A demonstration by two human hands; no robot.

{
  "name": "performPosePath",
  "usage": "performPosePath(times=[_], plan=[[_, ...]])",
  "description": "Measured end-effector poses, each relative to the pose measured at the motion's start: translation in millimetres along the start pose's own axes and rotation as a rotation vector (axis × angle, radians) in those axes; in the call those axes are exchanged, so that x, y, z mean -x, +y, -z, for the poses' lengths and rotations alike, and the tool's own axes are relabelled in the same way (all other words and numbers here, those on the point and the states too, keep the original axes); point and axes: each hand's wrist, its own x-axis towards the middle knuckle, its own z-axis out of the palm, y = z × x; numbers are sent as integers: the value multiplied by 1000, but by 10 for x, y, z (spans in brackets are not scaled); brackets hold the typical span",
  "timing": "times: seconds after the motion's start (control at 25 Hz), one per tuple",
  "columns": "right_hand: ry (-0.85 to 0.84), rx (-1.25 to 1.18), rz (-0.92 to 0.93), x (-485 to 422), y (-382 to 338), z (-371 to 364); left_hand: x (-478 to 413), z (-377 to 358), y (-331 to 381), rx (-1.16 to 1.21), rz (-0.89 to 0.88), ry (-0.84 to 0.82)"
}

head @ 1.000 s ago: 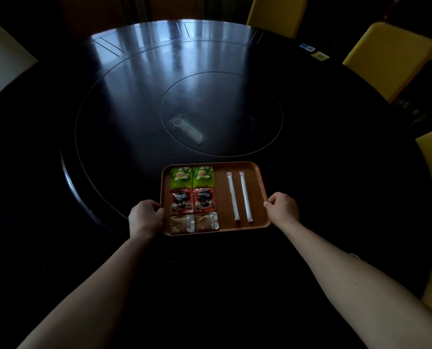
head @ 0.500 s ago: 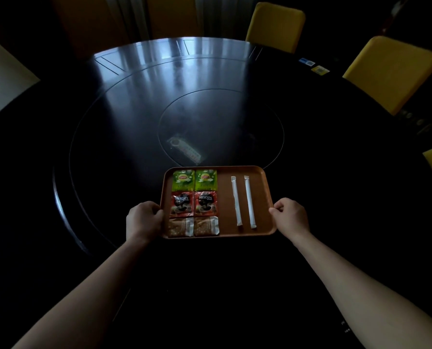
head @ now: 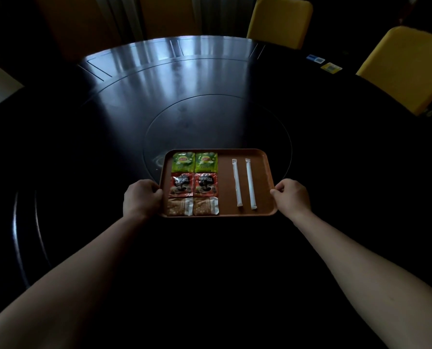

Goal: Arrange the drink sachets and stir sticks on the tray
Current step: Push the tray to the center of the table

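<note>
An orange-brown tray (head: 226, 187) lies on the dark round table. My left hand (head: 142, 198) grips its left rim and my right hand (head: 291, 195) grips its right rim. On the tray's left half sit three rows of paired sachets: two green tea sachets (head: 194, 161) at the far end, two red coffee sachets (head: 193, 185) in the middle, two brown sugar sachets (head: 192, 206) nearest me. Two white wrapped stir sticks (head: 244, 182) lie parallel on the right half.
The dark round table (head: 159, 96) has an inset turntable ring (head: 285, 152) under the tray's far end. Yellow chairs (head: 411, 66) stand at the far right and back. Small blue and yellow cards (head: 324, 63) lie at the table's far right edge.
Both hands have kept hold of the tray and carried it slightly away from me, towards the table's centre; the view has tilted up. The sachets and sticks have kept their places.
</note>
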Motion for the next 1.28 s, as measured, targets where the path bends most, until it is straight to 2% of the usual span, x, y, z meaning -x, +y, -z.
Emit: performPosePath(times=[0.32, 0.48, 0.6, 0.76, 1.28], plan=[[11, -17, 51, -481, -82, -137, -392, -200, 101, -101, 22, 30], [1, -21, 56, -504, -70, -159, -389, -261, 83, -78, -3, 70], [-2, 1, 109, -392, 10, -52, -284, -233, -21, -22, -131, 38], [-61, 209, 274, -108, 132, 66, 54, -267, -185, -215, -355, 5], [-63, 241, 285, -273, -5, -140, -182, -348, -121, -213, -350, 63]])
